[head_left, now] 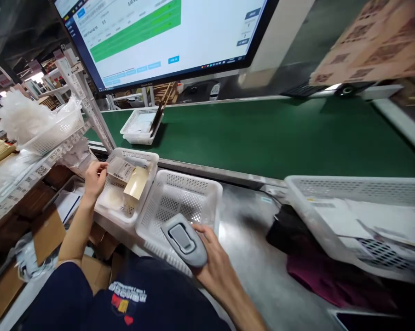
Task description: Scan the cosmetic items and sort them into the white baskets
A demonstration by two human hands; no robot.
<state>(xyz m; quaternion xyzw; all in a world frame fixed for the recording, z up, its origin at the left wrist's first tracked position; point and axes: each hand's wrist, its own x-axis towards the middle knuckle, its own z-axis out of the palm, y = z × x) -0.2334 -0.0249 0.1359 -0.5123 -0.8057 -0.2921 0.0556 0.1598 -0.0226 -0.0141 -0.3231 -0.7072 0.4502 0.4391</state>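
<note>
My left hand (pixel 95 180) is at the left rim of a white plastic basket (pixel 152 161), thumb and fingers pinched on the edge of a clear packet with a barcode label (pixel 121 169). Beside that packet in the same basket lie a small pale-yellow box (pixel 136 182) and other clear-wrapped items, hard to make out. My right hand (pixel 212 257) is closed around a grey handheld barcode scanner (pixel 182 239), held over the near side of a second white basket (pixel 207 189). Nothing shows inside the visible part of this second basket.
Behind the baskets runs a green conveyor belt (pixel 256 133) carrying a small basket with papers (pixel 138 138). A monitor (pixel 152 41) hangs above. At right is a large white basket (pixel 297 197) with papers and scissors, beside dark purple cloth (pixel 325 280). Shelving (pixel 48 163) stands left.
</note>
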